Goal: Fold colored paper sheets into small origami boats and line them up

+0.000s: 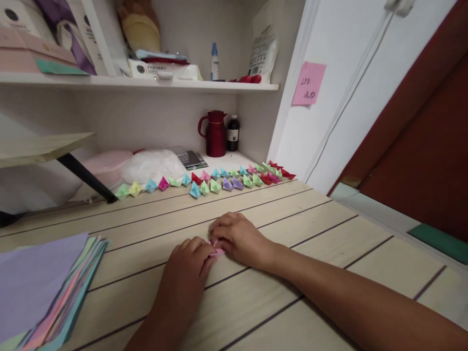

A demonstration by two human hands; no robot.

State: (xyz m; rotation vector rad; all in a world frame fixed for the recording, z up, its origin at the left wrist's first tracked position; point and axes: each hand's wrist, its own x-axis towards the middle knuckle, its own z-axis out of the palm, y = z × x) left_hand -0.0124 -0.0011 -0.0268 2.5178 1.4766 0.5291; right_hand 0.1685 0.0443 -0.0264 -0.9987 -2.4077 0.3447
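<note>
Both my hands rest on the wooden table (310,234) and pinch a small pink folded paper (216,249) between them. My left hand (190,263) is curled, its fingertips pressing the paper's left side. My right hand (241,239) covers the paper from the right and above, fingers closed on it. Most of the paper is hidden under the fingers. Beyond the hands, several small folded paper boats (215,181) in green, yellow, blue, pink, purple and red stand in rows along the table's far edge.
A stack of coloured paper sheets (44,287), purple on top, lies at the near left. A red jug (215,132) and a dark bottle (233,132) stand at the back. A shelf (146,84) above holds boxes and bags. A pink sticky note (309,83) hangs on the white panel.
</note>
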